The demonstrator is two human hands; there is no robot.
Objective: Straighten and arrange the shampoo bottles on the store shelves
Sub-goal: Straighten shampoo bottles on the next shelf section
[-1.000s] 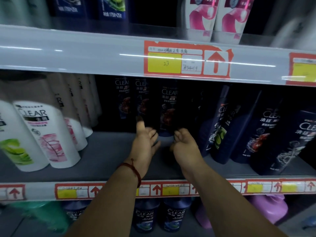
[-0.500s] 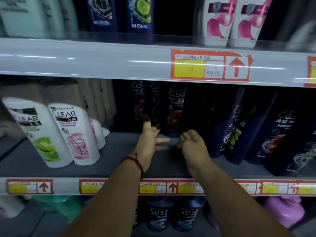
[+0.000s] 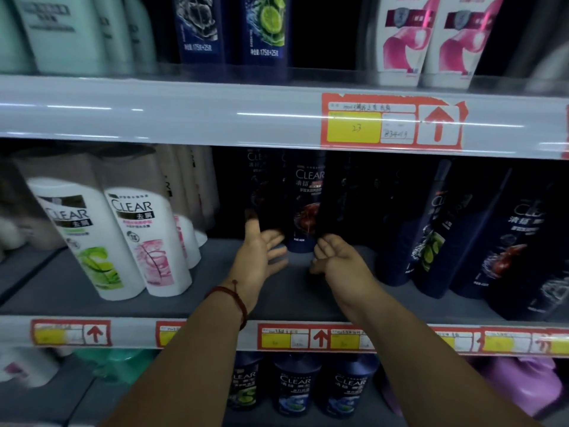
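Observation:
Both arms reach deep into the middle shelf point(image 3: 101, 306). A dark blue CLEAR bottle point(image 3: 305, 208) stands upright at the back, between more dark bottles in shadow. My left hand point(image 3: 258, 252), with a red cord at the wrist, has its fingers spread and thumb up just left of that bottle's base. My right hand point(image 3: 337, 260) sits just right of the base, its fingers loosely curled and holding nothing. Two white CLEAR bottles point(image 3: 144, 241) lean at the front left. Several dark blue bottles point(image 3: 431, 229) lean at the right.
The upper shelf rail point(image 3: 184, 112) with a red price tag point(image 3: 391, 121) hangs low over my hands. Above it stand blue, pink-white and pale green bottles. Below the front rail point(image 3: 215, 334), dark CLEAR bottles point(image 3: 295, 386) and a purple container point(image 3: 523, 383) stand.
My left hand's fingers have spread wider and both hands have drawn slightly apart beside the dark bottle. The view has shifted, so the white bottles show more fully at the left.

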